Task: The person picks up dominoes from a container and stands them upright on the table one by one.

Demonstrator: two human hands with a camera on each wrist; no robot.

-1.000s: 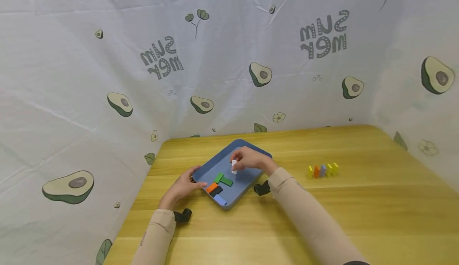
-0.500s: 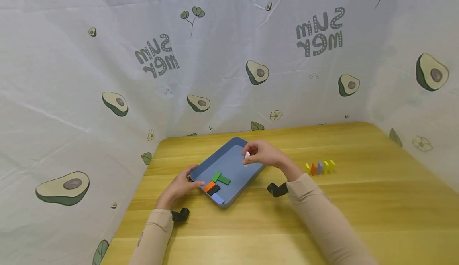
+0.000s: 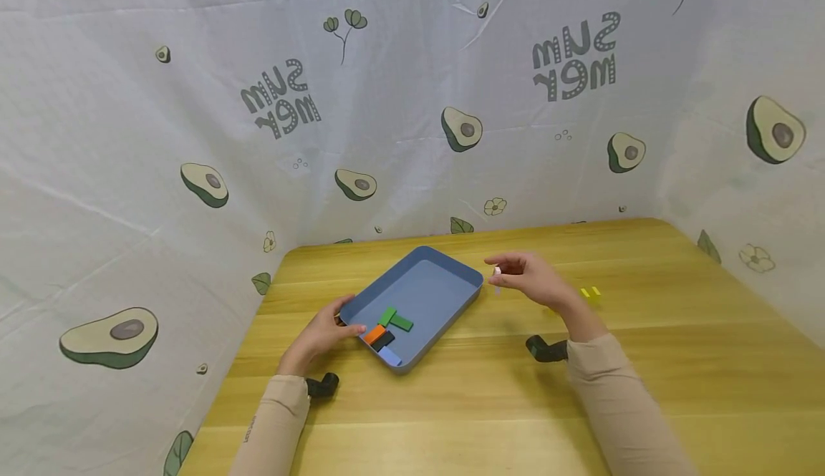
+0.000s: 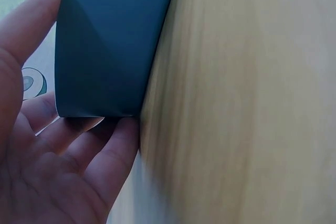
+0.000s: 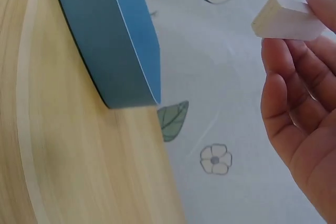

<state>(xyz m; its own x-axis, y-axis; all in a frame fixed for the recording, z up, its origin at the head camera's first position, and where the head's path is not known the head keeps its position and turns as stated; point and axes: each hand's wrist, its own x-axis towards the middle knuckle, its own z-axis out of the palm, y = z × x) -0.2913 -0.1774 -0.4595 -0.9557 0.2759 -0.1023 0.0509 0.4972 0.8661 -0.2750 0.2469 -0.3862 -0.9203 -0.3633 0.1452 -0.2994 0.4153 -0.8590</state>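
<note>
My left hand holds the near-left corner of a blue tray, thumb at the rim and fingers against the outside wall. In the left wrist view, that hand shows against the dark tray wall. Right of the tray, my right hand pinches a white domino block above the table. The right wrist view shows the white block between the thumb and fingers of the right hand. Inside the tray lie green, orange, black and light blue dominoes.
Yellow dominoes stand on the wooden table beyond the right wrist, which hides others of that row. A printed cloth hangs behind the table. Black wrist devices stick out from both sleeves.
My right hand has lifted the white domino block from over the tray and carried it right, past the tray's edge. The left hand keeps its hold on the tray corner.
</note>
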